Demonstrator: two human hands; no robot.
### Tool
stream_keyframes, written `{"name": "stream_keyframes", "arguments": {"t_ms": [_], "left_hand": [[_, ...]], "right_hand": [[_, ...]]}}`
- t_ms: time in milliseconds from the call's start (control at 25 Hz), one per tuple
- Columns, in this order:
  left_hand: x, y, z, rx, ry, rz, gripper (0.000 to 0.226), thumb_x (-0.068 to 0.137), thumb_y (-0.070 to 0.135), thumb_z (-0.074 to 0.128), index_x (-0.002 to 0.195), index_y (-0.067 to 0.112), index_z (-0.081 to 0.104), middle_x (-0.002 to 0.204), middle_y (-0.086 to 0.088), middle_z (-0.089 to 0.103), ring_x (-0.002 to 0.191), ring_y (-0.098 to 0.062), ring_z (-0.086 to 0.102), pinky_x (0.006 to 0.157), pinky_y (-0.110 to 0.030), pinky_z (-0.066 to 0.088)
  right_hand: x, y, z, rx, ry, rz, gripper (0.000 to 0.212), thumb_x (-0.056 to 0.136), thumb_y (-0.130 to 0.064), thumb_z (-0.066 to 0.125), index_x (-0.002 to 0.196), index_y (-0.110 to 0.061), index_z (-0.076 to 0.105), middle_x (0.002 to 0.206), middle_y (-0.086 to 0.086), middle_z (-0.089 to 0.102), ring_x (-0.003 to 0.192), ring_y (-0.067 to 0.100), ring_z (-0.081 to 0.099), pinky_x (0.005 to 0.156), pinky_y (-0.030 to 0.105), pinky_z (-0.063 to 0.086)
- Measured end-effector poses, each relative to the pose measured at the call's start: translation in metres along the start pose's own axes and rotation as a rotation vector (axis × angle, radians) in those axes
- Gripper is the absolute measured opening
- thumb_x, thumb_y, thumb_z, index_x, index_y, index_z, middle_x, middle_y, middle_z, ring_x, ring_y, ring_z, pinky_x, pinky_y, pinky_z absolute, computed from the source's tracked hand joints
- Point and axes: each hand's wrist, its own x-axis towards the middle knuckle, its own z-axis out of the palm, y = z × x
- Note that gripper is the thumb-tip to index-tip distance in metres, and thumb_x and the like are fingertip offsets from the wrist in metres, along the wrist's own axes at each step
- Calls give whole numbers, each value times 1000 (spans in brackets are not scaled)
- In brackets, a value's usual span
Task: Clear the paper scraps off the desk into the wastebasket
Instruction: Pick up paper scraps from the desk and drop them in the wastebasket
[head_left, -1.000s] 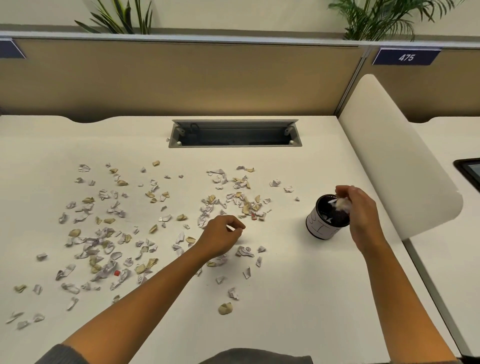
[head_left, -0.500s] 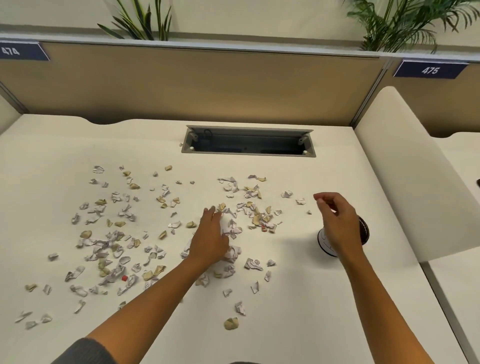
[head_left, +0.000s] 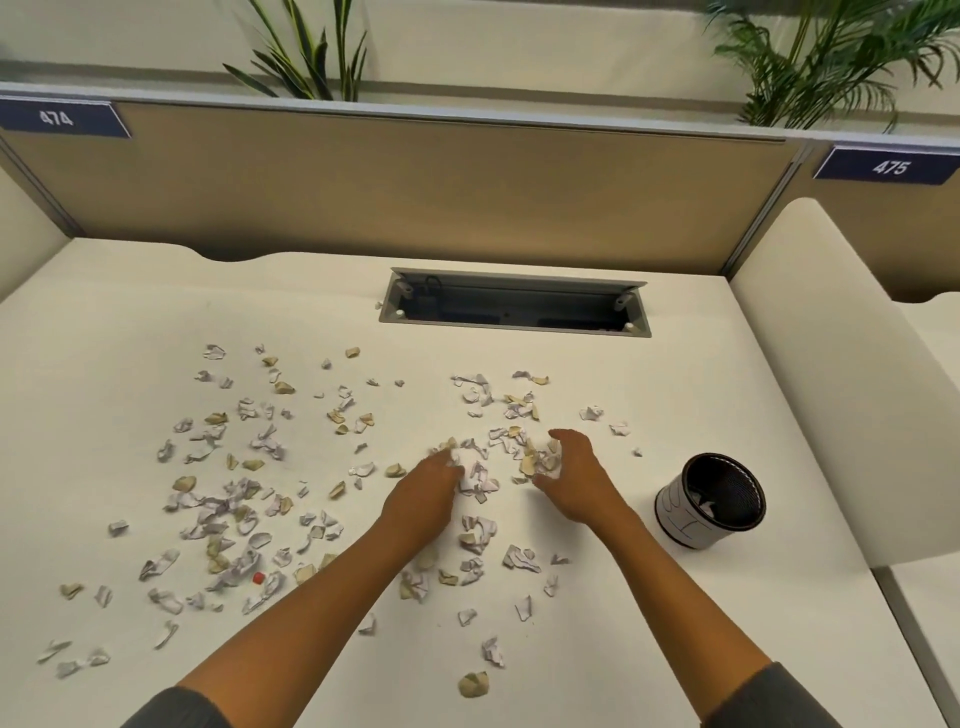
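Observation:
Several white and tan paper scraps (head_left: 223, 499) lie scattered over the white desk (head_left: 130, 312), thickest at the left and in the middle. A small black mesh wastebasket (head_left: 709, 501) with a white band stands at the right, a few scraps inside it. My left hand (head_left: 423, 491) rests flat on the desk, its fingertips against a clump of scraps (head_left: 475, 475). My right hand (head_left: 574, 473) lies cupped on the far side of that clump, fingers spread over tan scraps. The two hands flank the clump, left of the wastebasket.
An open grey cable tray (head_left: 514, 309) is sunk into the desk behind the scraps. A curved white divider (head_left: 841, 374) rises close to the right of the wastebasket. A tan partition (head_left: 415, 192) closes the back. A tiny red bit (head_left: 257, 577) lies among the left scraps.
My right hand left the wastebasket and came down left onto the scraps. My left hand opened from a pinch and slid forward onto the clump. The camera view shifted right and down.

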Motion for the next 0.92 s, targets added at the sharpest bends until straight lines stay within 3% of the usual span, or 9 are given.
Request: {"name": "stream_keyframes", "arguments": {"t_ms": [80,200,320,360,440,560,720,840,920], "left_hand": [[-2,-5,0,65,17,33,22,87,1,50,101,10,64,118,-5,58,102,-25,62,73,-30,46],[-3,-13,1,88,5,16,15,78,2,62,91,9,67,102,-4,61,86,-22,61,66,-31,48],[-2,-16,2,11,32,-32,14,79,4,64,91,8,70,98,-5,64,84,-22,62,71,-36,52],[-2,-16,1,-37,52,-51,16,80,4,64,93,9,71,99,-4,66,86,-21,63,74,-36,53],[-2,-16,0,-129,96,-82,21,85,5,62,101,12,73,103,-2,69,91,-20,65,78,-34,53],[-4,-8,-6,-270,137,-132,18,87,8,62,98,13,76,94,-3,74,79,-14,70,72,-25,55],[-3,12,-20,-563,188,-183,8,78,12,77,85,16,80,82,4,76,68,0,66,60,-6,47],[-5,25,-26,-766,191,-232,10,72,13,83,80,18,80,75,7,75,66,1,68,58,-5,48],[-7,33,-29,-862,171,-264,12,69,14,85,79,19,80,73,7,75,66,-1,70,58,-7,49]], "right_hand": [[1,-4,13,-1,-27,11,77,92,-28,67,153,-15,22,162,12,12,151,26,14,120,38,25],[-3,-7,35,-56,-10,-3,67,97,-25,59,154,-22,23,165,8,4,153,27,9,121,38,23],[-12,-5,51,-185,130,0,41,101,-12,45,142,-16,43,155,10,30,144,29,32,108,33,39],[-15,-5,53,-197,202,-4,31,100,-9,43,129,-15,53,141,9,45,132,28,45,94,31,45],[-20,-5,50,-207,280,-35,21,95,-5,43,106,-13,60,113,5,56,102,20,56,73,27,41],[-21,3,37,-192,268,-65,24,89,2,47,97,-9,66,103,5,62,91,22,60,71,29,44],[-26,9,13,261,259,35,14,84,-3,67,84,-13,76,84,1,74,82,21,68,71,28,51],[-37,11,-13,679,172,97,3,82,-8,77,85,-10,78,82,7,77,83,21,72,85,33,59],[-48,14,-37,898,141,97,10,82,-2,75,92,0,76,87,17,76,85,26,73,89,34,59]]}}
